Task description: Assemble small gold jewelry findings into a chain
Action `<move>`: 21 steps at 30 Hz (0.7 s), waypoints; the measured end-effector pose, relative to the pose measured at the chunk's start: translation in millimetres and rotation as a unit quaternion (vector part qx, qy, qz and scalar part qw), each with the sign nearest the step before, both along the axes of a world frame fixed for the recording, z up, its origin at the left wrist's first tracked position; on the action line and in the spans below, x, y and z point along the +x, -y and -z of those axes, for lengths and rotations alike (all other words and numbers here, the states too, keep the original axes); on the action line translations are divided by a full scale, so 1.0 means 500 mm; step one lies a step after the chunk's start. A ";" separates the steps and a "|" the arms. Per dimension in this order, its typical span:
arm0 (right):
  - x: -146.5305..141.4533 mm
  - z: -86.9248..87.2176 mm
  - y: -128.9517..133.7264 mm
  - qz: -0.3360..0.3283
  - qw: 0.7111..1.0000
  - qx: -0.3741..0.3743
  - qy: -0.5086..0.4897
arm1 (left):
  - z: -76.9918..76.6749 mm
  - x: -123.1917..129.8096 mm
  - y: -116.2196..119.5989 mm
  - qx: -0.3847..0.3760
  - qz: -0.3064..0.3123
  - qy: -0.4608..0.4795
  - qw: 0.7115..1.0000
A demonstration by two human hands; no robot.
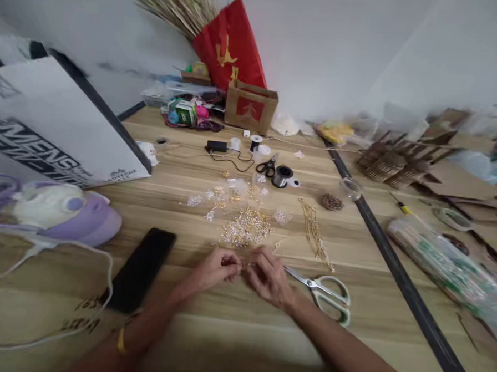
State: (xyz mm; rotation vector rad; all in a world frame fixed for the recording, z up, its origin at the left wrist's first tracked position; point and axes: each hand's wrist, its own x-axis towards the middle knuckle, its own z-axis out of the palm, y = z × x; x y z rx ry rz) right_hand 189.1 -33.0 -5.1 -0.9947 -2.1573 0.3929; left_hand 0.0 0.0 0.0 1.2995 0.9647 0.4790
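My left hand (220,266) and my right hand (267,276) meet just in front of a pile of small gold and clear beads (246,228). Both are closed in a pinch, with fingertips close together. Something tiny and pale shows between them, too small to name. White-handled scissors (328,293) lie right of my right hand, blades pointing towards it. Beyond them is a bundle of gold chains (312,234). A black phone (142,269) rests to the left of my left hand. Small bags of findings (235,188) are scattered behind the bead pile.
A wire spool (282,176), black scissors (268,166) and a black adapter (216,146) sit farther back. At left stand a large white box (60,120) and a purple-and-white device (67,212) with a white cable. Wicker baskets (389,163) and a plastic-wrapped bundle (444,274) are at right.
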 end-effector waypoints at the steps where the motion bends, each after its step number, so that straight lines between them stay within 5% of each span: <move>1: -0.001 0.001 -0.001 0.002 1.000 0.001 0.011 | 0.001 -0.001 0.000 0.001 -0.001 0.002 1.000; 21: 0.001 0.017 -0.004 -0.016 0.997 -0.016 0.070 | 0.017 -0.005 -0.002 0.003 -0.006 0.009 1.000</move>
